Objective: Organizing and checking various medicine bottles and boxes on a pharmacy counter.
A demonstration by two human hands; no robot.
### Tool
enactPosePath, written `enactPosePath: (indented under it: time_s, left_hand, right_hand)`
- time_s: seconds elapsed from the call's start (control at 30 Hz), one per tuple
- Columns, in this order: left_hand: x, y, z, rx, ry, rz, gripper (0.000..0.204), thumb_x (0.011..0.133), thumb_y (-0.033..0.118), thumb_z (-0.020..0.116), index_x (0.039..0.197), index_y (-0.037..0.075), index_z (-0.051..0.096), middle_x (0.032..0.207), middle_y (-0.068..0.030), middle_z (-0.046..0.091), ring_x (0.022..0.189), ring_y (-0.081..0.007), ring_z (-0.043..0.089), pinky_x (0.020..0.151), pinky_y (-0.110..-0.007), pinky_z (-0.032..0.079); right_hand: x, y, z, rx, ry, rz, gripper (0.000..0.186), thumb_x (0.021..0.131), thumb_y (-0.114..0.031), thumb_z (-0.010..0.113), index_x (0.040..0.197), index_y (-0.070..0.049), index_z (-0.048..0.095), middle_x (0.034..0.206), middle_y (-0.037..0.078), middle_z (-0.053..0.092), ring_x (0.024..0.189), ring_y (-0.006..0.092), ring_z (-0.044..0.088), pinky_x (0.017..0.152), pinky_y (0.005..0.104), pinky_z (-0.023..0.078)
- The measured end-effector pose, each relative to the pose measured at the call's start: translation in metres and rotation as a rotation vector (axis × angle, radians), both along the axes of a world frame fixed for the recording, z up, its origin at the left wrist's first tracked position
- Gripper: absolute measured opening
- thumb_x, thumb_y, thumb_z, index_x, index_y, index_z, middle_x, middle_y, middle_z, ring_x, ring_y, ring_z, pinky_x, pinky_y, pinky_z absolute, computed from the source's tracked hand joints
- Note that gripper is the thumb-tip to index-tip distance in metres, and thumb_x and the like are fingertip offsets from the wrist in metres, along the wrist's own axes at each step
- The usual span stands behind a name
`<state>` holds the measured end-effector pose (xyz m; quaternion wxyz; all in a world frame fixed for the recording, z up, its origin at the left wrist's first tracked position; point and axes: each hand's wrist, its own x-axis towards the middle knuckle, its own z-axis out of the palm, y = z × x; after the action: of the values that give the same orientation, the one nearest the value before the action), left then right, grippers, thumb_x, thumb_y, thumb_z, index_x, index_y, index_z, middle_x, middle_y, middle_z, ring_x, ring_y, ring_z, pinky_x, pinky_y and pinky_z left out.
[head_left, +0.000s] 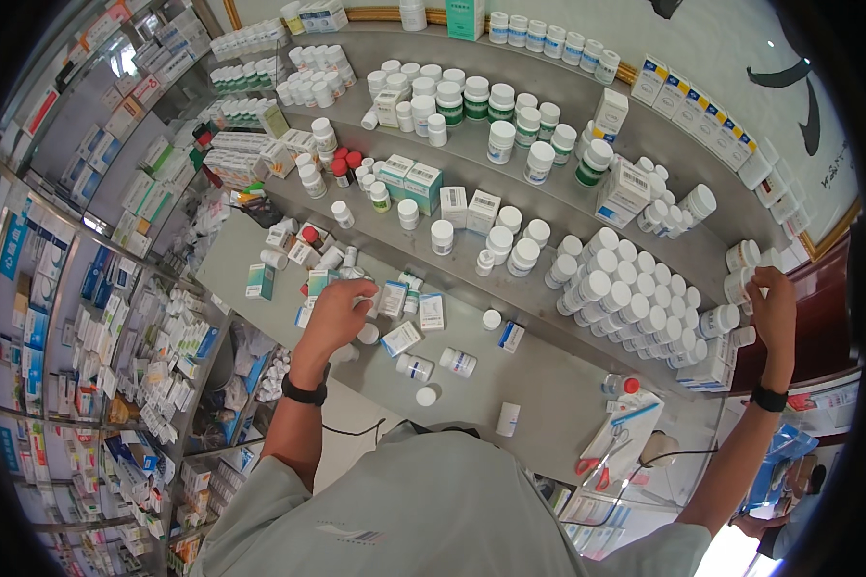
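My left hand (342, 313) is over the counter (577, 413), fingers loosely curled and apart, nothing visible in them, above scattered white bottles and small boxes (392, 298). Two white bottles lie on their sides (457, 362) near the counter's middle, with a loose round white lid or bottle (426, 396) nearby. My right hand (772, 293) is raised at the right end of the upper shelf, fingers closed on a white bottle (739, 285) beside another one. Below it stand tightly grouped rows of white bottles (625, 300).
Tiered shelves (510, 202) of bottles and boxes rise ahead; racks of medicine boxes (106, 356) line the left. Scissors (592, 471), a red-capped clear bottle (614, 385) and a cable (674, 452) are at the counter's right. Another person (789, 524) is partly visible at lower right.
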<state>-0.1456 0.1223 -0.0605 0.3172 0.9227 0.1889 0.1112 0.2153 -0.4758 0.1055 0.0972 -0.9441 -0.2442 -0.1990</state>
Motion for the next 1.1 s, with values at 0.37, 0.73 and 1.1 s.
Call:
enactPosePath:
  time_s: [0.37, 0.73, 1.1]
  left_hand:
    - [0.015, -0.007, -0.011, 0.147, 0.074, -0.086, 0.034, 0.078, 0.003, 0.076, 0.112, 0.004, 0.073, 0.113, -0.0176, 0.073, 0.108, -0.0397, 0.065, 0.095, -0.046, 0.052]
    - [0.023, 0.003, -0.033, 0.201, 0.079, -0.172, 0.040, 0.068, 0.001, 0.079, 0.108, 0.004, 0.070, 0.115, -0.0146, 0.070, 0.112, -0.0388, 0.061, 0.098, -0.044, 0.050]
    - [0.024, 0.003, -0.039, 0.255, 0.064, -0.186, 0.043, 0.067, 0.004, 0.082, 0.108, 0.004, 0.069, 0.114, -0.0136, 0.071, 0.112, -0.0372, 0.062, 0.096, -0.045, 0.052]
  right_hand:
    - [-0.022, 0.022, 0.006, 0.015, -0.045, -0.006, 0.023, 0.081, -0.006, 0.075, 0.103, -0.002, 0.071, 0.101, 0.013, 0.073, 0.099, 0.0365, 0.067, 0.087, 0.0429, 0.053]
    - [-0.034, 0.039, 0.019, 0.003, -0.002, -0.057, 0.021, 0.083, -0.007, 0.074, 0.102, 0.000, 0.071, 0.098, 0.015, 0.074, 0.095, 0.0365, 0.069, 0.084, 0.0427, 0.054]
    - [-0.026, 0.029, 0.008, -0.010, -0.031, -0.058, 0.023, 0.084, -0.009, 0.074, 0.106, -0.003, 0.070, 0.100, 0.012, 0.074, 0.100, 0.0347, 0.067, 0.088, 0.0434, 0.054]
